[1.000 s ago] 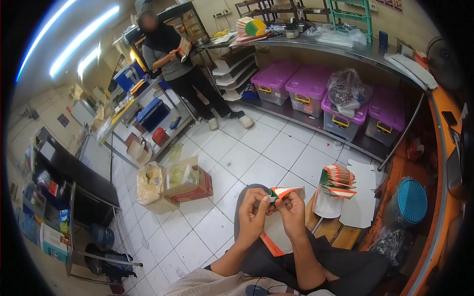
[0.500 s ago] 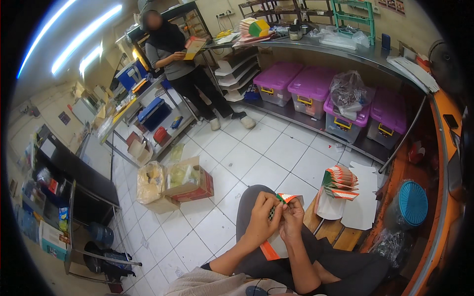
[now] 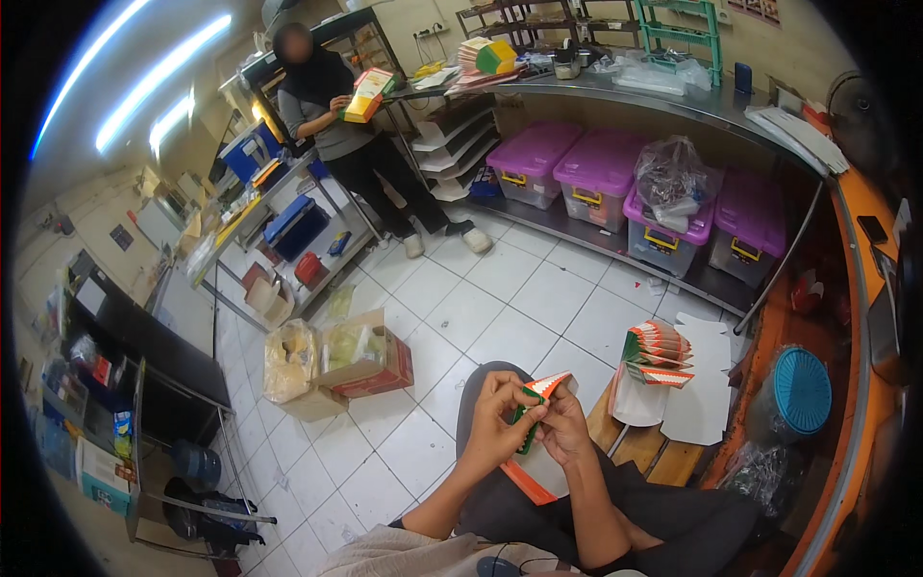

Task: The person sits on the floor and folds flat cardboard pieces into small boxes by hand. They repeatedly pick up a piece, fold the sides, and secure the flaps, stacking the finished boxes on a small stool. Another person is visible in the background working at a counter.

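Observation:
Above my lap, my left hand (image 3: 495, 423) and my right hand (image 3: 565, 430) close their fingers on one paper food carton (image 3: 540, 473) with orange, white and green panels. Both hands pinch its green edge near the top, thumbs close together. An orange strip of the carton hangs below, between my wrists, and a patterned orange-and-white flap sticks up above the fingers. Part of the carton is hidden behind my hands. Right of them, a bunch of nested folded cartons (image 3: 660, 348) in orange, green and white rests beside flat white card blanks (image 3: 699, 389).
The cartons and blanks lie on a wooden slatted seat (image 3: 639, 450). A clear tub with a blue lid (image 3: 802, 391) stands to the right. Open cardboard boxes (image 3: 370, 358) sit on the tiled floor. Across the room a person (image 3: 336, 125) stands holding a yellow, red and green carton.
My hands have shifted slightly and turned the carton, so more of its green edge shows. The standing person has raised and opened out their carton.

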Demonstrator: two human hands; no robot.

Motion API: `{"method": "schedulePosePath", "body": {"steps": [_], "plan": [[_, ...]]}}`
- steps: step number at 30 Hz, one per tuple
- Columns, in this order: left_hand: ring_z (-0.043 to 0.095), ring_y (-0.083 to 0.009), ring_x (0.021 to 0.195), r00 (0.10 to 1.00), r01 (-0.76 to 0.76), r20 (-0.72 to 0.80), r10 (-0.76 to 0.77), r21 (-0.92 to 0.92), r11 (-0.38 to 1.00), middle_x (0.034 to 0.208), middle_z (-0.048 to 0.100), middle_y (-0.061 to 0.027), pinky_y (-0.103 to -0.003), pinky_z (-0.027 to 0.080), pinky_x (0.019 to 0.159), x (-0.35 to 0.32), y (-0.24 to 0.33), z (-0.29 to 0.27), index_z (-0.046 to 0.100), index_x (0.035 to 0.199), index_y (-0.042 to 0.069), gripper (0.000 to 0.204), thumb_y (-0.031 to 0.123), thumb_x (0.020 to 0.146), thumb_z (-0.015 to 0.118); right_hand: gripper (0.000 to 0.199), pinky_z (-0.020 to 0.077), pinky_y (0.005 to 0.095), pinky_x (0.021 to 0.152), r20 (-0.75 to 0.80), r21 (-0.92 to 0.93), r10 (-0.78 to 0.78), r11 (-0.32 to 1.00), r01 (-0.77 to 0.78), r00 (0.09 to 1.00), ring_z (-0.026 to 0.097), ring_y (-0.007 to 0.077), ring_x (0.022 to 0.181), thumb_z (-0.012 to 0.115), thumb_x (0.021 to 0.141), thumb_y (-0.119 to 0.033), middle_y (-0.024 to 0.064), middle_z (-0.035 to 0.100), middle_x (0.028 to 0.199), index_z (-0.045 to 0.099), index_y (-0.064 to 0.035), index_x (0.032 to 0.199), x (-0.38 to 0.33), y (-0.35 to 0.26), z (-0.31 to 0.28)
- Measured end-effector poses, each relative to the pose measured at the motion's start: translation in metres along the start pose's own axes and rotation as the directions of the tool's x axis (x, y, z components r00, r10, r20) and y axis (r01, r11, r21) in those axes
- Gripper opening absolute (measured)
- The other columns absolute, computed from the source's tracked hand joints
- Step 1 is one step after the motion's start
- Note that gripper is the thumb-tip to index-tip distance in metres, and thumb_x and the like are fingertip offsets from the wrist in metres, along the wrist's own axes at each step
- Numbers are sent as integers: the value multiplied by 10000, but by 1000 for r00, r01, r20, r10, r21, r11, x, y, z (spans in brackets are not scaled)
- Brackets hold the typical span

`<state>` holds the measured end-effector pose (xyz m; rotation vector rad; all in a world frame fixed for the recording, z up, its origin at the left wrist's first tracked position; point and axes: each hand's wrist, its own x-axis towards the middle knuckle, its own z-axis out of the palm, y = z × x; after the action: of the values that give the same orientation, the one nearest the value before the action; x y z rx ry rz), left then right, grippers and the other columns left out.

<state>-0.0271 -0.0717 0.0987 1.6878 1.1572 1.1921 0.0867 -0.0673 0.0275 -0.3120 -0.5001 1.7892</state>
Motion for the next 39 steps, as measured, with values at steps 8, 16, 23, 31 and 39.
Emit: {"method": "schedulePosePath", "body": {"steps": [8, 16, 23, 31, 39], "plan": [[518, -83, 834, 982, 182, 9, -187, -298, 937, 912, 546, -23, -224, 426, 752, 2, -15, -12, 489, 1062, 6, 219, 124, 886, 542, 335, 478, 247, 629, 89, -703, -206, 680, 208, 975, 567, 127, 725, 416, 945, -248, 63, 571, 858, 511, 18, 1125, -19, -19, 27], [520, -68, 786, 860, -26, -485, -156, -347, 937, 880, 557, -15, -211, 418, 690, 7, -32, -44, 503, 969, 38, 131, 99, 870, 564, 398, 381, 438, 917, 65, -976, -508, 146, 161, 859, 485, 300, 1033, 483, 900, -275, 215, 481, 1098, 419, 37, 1138, -68, -24, -14], [524, -109, 920, 836, -189, -545, -65, -397, 898, 1018, 555, -63, -256, 423, 795, 23, -21, -67, 462, 1100, -12, 268, 134, 891, 543, 659, 427, 449, 872, -307, -865, -48, -404, -300, 950, 505, 395, 1061, 556, 817, -398, 273, 427, 1249, 335, 2, 1292, -102, 21, -29], [510, -162, 1020, 996, -44, 60, 60, -235, 971, 1120, 543, -112, -277, 410, 854, -5, 0, -19, 471, 1188, -18, 371, 98, 849, 568, 523, 407, 402, 880, -43, -984, -309, 176, 12, 950, 449, 310, 1142, 522, 881, -287, 209, 441, 1238, 347, 23, 1264, -109, -71, 8], [599, -183, 751, 947, -175, 245, 209, -155, 972, 875, 625, -131, -260, 454, 671, -33, 22, 46, 608, 967, -21, 193, 128, 860, 547, 403, 402, 205, 741, -237, -600, -565, 725, 338, 791, 452, 82, 842, 659, 771, -30, 16, 432, 904, 377, -54, 1058, -107, -30, 2]]}}
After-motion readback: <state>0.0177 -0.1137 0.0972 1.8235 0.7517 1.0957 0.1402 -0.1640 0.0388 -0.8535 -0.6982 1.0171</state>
